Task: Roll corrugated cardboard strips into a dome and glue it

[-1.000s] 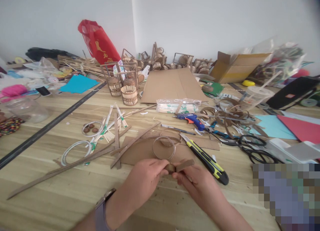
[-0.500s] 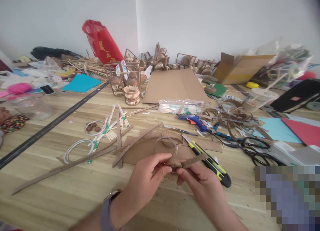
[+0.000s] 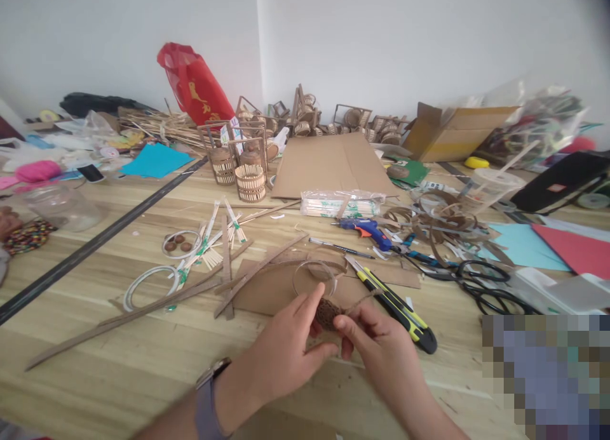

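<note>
My worry is slack: if my right hand (image 3: 384,338) eases its pinch, I think the brown coil (image 3: 326,314), low and central in the frame, could spring open along its free tail (image 3: 366,299). That hand is also just beside the utility knife (image 3: 393,303), right of centre, so a careless sweep could knock it. My right thumb and fingers are clamped at the coil's right edge. The coil sits between my 2 hands; my left hand (image 3: 281,338) meets its left side, thumb apart, and I cannot tell whether it grips.
</note>
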Motion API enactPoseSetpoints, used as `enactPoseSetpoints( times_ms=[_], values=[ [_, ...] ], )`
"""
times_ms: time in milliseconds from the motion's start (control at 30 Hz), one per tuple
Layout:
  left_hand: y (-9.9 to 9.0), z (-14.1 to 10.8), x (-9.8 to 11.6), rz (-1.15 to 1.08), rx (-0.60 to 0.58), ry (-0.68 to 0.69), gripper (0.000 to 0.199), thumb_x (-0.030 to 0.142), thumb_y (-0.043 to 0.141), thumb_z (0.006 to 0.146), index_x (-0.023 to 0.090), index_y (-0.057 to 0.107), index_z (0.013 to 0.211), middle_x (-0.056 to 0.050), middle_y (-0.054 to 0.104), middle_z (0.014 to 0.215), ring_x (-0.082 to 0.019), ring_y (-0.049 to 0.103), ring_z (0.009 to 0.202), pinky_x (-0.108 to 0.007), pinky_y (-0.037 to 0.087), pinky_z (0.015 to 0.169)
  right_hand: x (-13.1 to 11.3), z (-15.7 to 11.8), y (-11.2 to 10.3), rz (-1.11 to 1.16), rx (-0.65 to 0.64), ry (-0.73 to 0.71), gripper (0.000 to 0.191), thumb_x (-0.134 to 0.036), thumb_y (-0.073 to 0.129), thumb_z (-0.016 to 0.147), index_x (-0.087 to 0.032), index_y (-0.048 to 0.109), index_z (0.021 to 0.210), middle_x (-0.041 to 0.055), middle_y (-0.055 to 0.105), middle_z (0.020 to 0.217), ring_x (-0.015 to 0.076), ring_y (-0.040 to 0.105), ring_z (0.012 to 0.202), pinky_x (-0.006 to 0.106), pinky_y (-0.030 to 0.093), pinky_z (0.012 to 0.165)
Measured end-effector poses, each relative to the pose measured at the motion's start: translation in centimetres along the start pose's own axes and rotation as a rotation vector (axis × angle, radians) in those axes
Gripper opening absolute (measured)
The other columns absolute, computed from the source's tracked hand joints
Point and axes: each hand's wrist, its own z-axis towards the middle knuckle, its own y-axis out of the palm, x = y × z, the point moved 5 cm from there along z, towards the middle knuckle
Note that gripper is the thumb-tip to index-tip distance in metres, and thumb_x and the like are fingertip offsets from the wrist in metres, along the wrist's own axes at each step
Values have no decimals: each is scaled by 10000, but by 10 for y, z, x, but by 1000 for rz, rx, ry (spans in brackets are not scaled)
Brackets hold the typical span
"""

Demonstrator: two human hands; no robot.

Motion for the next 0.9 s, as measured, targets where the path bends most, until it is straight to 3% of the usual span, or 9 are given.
enactPoseSetpoints(
  times_ms=[133,267,367,533,667,900],
  values=[
    [2,1,-3,-5,26,-49,581,281,656,840,93,453,1352,-172,639,1181,-271,607,1050,-397,487,931,10,-3,6,36,-43,13,462,-627,667,730,-199,585,576,2,606,433,143,551,395,226,412,398],
    [-5,3,3,-87,18,-13,438,430,580,897,171,542,1248,-113,674,1088,-238,632,925,-334,496,818,6,-3,0,31,63,-112,453,-610,745,662,-190,660,808,24,690,624,165,617,494,250,485,460],
    [-9,3,11,-204,-28,49,388,461,554,913,202,572,1200,-66,674,1013,-195,615,844,-267,468,747,-6,-3,-2,30,55,-202,470,-611,734,677,-206,690,912,55,731,731,195,673,579,258,513,473],
    [-11,4,18,-322,-95,74,358,469,541,918,190,593,1137,-41,653,940,-172,581,785,-242,441,710,-16,-3,-6,-2,56,-294,402,-604,714,707,-210,714,789,46,728,649,197,680,562,267,533,517],
    [-10,5,19,-297,-133,74,383,455,558,911,186,584,1183,-66,655,993,-199,592,836,-286,451,784,-9,-1,-4,111,-11,-218,453,-620,666,749,-190,623,611,36,657,567,153,607,479,243,503,460],
    [-8,4,17,-304,-143,79,363,412,589,904,200,594,1199,-69,657,1054,-199,600,909,-285,449,843,-6,2,1,303,-64,-121,467,-592,674,757,-185,543,570,-12,549,561,121,571,426,227,484,407]
  ],
)
